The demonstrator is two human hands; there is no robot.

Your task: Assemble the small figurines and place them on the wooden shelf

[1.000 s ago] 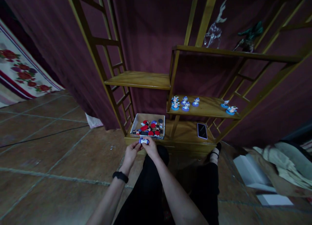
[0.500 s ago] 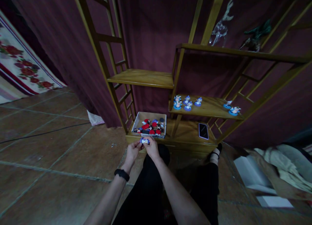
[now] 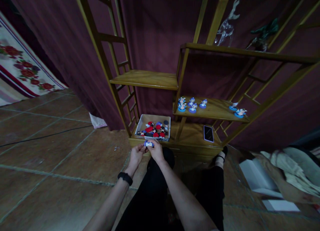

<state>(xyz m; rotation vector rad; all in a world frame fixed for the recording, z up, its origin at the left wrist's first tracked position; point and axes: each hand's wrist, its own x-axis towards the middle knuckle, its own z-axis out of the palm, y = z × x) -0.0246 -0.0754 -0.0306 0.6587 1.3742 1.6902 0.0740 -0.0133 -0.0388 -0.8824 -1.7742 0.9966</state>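
A small purple-and-white figurine (image 3: 149, 144) is held between both hands, just in front of the box. My left hand (image 3: 137, 154), with a dark band on its wrist, pinches it from the left near its purple base. My right hand (image 3: 156, 151) grips its other side, fingers closed. Behind them a white open box (image 3: 140, 126) holds several figurines with red, black and purple bases, lying jumbled. On the shelf to the right stand more figurines: a purple one (image 3: 192, 108) among others at the left end, and a blue-based one (image 3: 240, 113) at the right end.
The wooden shelf unit (image 3: 147, 79) rises ahead against a dark red curtain (image 3: 152, 30). A phone (image 3: 208, 134) lies on the lowest board. Above are a clear deer ornament (image 3: 226, 29) and a green ornament (image 3: 266, 32). White boxes (image 3: 260, 179) and cloth lie on the floor at right.
The figurine has turned slightly between my fingers. Both hands stay in nearly the same place, and the figurines in the box and on the shelf are unchanged.
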